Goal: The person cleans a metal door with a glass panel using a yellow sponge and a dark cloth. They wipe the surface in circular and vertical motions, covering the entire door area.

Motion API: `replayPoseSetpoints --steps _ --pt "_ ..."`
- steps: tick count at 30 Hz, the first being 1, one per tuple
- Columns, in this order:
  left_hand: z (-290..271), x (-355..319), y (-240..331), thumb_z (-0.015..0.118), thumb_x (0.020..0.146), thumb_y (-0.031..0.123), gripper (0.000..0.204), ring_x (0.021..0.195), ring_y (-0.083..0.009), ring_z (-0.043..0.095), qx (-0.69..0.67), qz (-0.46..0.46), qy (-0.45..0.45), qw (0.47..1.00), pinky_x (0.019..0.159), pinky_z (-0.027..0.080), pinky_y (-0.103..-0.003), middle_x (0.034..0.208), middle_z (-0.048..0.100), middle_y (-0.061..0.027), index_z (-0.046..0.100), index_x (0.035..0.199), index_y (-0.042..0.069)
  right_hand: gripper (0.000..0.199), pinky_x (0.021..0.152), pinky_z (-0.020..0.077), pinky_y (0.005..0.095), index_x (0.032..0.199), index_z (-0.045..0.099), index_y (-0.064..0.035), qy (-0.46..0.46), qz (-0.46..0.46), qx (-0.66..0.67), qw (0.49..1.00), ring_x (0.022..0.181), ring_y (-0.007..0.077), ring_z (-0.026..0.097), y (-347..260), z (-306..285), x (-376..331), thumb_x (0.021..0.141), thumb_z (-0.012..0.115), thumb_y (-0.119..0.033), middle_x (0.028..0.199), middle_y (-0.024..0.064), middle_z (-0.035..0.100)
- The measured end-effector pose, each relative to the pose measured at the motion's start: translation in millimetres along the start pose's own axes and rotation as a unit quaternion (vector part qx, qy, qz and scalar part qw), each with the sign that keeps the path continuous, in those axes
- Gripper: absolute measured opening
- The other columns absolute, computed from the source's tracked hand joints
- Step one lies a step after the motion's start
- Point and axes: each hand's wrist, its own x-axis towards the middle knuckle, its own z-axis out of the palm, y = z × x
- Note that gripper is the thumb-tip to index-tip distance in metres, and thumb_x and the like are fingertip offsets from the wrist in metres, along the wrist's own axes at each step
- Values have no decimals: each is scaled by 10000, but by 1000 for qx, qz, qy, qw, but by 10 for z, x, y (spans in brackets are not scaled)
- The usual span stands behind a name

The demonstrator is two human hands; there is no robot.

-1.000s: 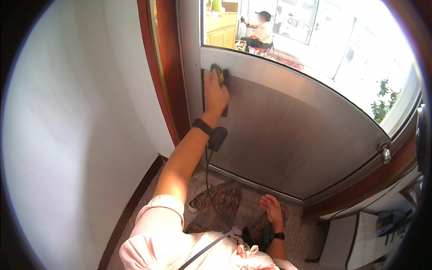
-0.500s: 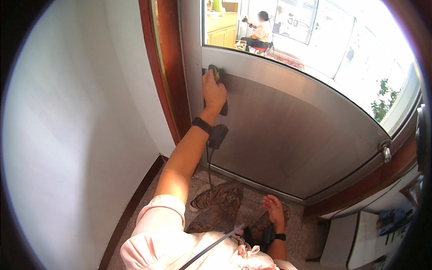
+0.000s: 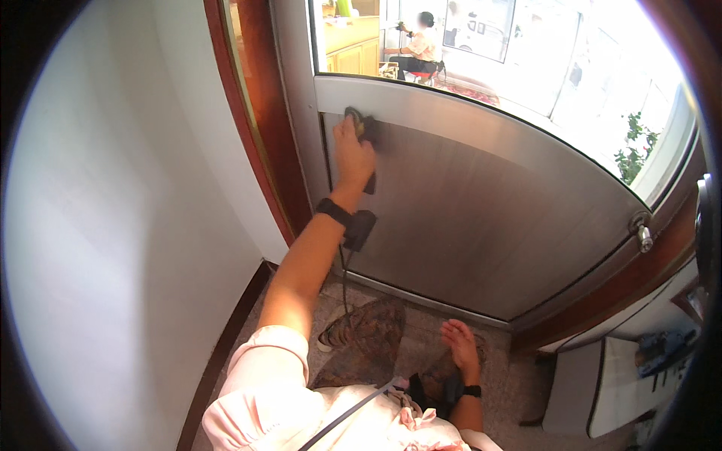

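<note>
My left hand (image 3: 352,156) reaches up to the upper left of a brushed-metal door panel (image 3: 459,218). Its fingers are bent around a dark pad (image 3: 353,115) with a yellowish patch, pressed to the metal just under the door's crossbar. The pad's kind is unclear, as the hand covers much of it. A dark shape shows behind the wrist, either part of the held thing or its reflection. Low down in front of me, my right hand (image 3: 459,346) is held out with nothing in it, fingers stretched. Both wrists wear black bands.
A white wall (image 3: 135,225) rises on the left beside a reddish-brown door frame (image 3: 263,113). Glass above the panel shows a seated person (image 3: 421,49) beyond. A metal knob (image 3: 642,231) sticks out at right, above a white cabinet-like piece (image 3: 579,387). A cable hangs by my left forearm.
The door has shifted left in view. Against the panel, my left hand with the pad has moved slightly right, away from the door's left edge. My right hand stays low, its fingers a little straighter.
</note>
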Motion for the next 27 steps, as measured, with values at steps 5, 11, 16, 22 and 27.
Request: replayPoseSetpoints --steps 5,11,16,22,27 --pt "-117 192 -410 485 681 -12 521 1031 -363 425 25 -26 76 996 865 369 -368 1090 413 -211 372 1188 -43 209 761 449 292 1035 495 -55 -47 -21 -46 998 882 159 551 98 -61 -46 847 484 -144 1007 64 559" --pt "-229 284 -262 489 680 7 451 978 -359 452 -42 36 182 982 868 360 -380 1011 456 -217 430 1121 -65 237 782 440 289 1052 490 -51 14 -1 -26 1000 895 157 545 20 -146 -126 851 494 -175 1004 67 557" --pt "56 548 323 510 750 99 534 1051 -353 411 -278 -13 262 924 918 309 -390 1139 385 -251 303 1203 -92 264 784 438 290 1068 484 -49 9 -29 -30 999 920 162 539 75 -309 -147 856 496 -206 1024 73 550" --pt "799 47 1140 536 750 201 538 1171 -379 320 -17 366 53 929 984 220 -453 1254 350 -238 371 1215 -13 251 784 439 294 1069 481 -45 32 -29 -12 999 925 174 541 -72 -333 -329 863 483 -189 1022 78 549" --pt "777 -107 1471 555 714 204 459 1031 -304 473 -16 496 -170 851 908 326 -458 1166 489 -113 485 1161 126 255 777 443 288 1067 480 -41 48 -50 39 997 923 175 544 -65 -508 -443 859 491 -189 1020 80 550"
